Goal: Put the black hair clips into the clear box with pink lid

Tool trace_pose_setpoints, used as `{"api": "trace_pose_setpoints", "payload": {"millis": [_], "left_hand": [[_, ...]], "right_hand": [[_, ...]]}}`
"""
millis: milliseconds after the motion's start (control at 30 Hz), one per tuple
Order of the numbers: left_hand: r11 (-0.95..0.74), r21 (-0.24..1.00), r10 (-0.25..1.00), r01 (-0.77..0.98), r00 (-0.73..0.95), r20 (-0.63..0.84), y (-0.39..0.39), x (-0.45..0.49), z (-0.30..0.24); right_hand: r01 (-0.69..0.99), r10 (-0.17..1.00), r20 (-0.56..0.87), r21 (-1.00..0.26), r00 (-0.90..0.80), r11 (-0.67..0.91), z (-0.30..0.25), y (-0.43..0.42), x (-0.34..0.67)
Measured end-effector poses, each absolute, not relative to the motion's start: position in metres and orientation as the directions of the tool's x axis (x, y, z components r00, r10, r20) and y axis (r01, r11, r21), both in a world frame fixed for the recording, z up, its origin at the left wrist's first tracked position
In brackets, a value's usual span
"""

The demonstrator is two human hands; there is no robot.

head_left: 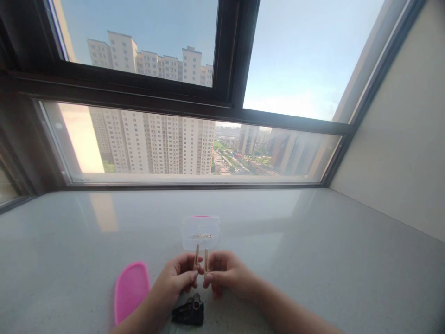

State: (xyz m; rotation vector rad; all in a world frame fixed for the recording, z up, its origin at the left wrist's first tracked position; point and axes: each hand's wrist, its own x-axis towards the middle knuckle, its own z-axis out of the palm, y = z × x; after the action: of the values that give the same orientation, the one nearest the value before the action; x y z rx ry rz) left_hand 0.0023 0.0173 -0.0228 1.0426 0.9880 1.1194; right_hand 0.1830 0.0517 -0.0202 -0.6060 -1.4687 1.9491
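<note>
My left hand (181, 274) pinches a slim gold-tan clip (197, 256), which points upward between thumb and fingers. A matching clip (206, 260) stands nearly upright in the pinch of my right hand (224, 271). The two clips are side by side with a small gap between them, and the fingertips of both hands are close together. Just beyond them sits a clear plastic box (187, 227) with several small gold-coloured pieces (203, 236) inside. Below my hands lies a black object (189, 313) with a round metallic part; its kind is unclear.
A pink lid-like piece (131, 290) lies on the pale countertop (295, 246), partly covered by my left forearm. A dark-framed window (194, 186) borders the far edge, and a white wall (399, 139) rises on the right.
</note>
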Motion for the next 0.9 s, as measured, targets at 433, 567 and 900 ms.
{"api": "trace_pose_setpoints", "payload": {"millis": [433, 567, 900], "left_hand": [[0.076, 0.988, 0.986, -0.132, 0.155, -0.056, 0.013, 0.006, -0.010], [0.089, 0.990, 0.984, -0.107, 0.166, -0.070, 0.012, 0.006, -0.008], [0.068, 0.988, 0.976, -0.137, 0.214, -0.037, 0.018, 0.003, -0.022]], "right_hand": [[-0.210, 0.716, 0.033, -0.965, -0.697, -0.159, -0.026, 0.055, 0.182], [-0.193, 0.709, 0.014, -0.966, -0.705, -0.173, -0.024, 0.055, 0.182], [-0.190, 0.703, 0.004, -0.964, -0.712, -0.187, -0.024, 0.055, 0.182]]}}
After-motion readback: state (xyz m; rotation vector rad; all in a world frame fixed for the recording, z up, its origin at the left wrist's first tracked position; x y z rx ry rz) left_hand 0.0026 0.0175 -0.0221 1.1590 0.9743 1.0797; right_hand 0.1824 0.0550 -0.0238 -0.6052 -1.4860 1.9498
